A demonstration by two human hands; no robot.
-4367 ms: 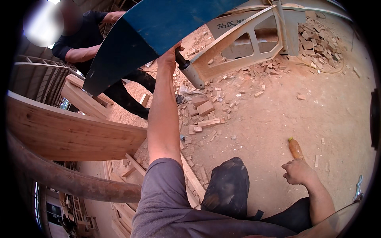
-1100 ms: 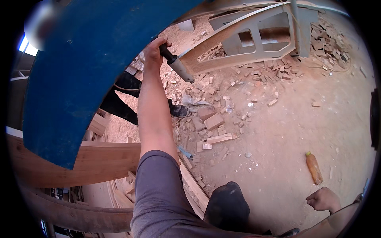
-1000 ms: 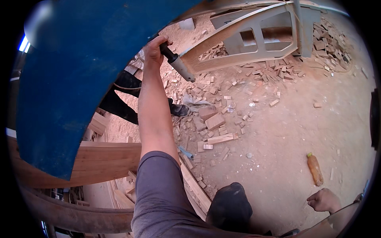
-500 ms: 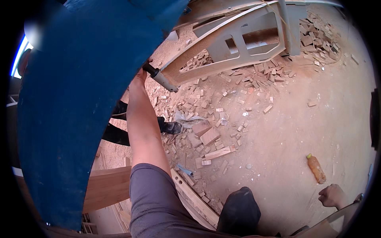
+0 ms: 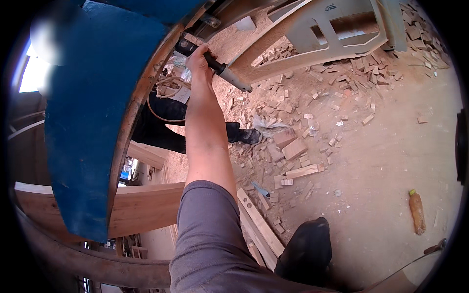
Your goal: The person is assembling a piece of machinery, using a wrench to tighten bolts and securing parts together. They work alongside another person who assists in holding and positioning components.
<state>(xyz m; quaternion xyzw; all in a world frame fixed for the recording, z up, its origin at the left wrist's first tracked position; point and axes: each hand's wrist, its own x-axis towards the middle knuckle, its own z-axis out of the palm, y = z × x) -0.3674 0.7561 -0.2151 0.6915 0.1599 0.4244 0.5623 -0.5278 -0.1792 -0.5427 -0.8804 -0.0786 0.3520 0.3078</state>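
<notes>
Within left hand [image 5: 198, 62]: black handle [image 5: 215, 65], fingers [image 5: 202, 48] curled round.

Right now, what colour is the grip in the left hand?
The grip is black, in the head view.

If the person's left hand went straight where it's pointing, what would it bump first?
Probably the brown edge of the blue panel, just past the left hand gripping the black handle. Depth is unclear, so it might pass underneath.
</notes>
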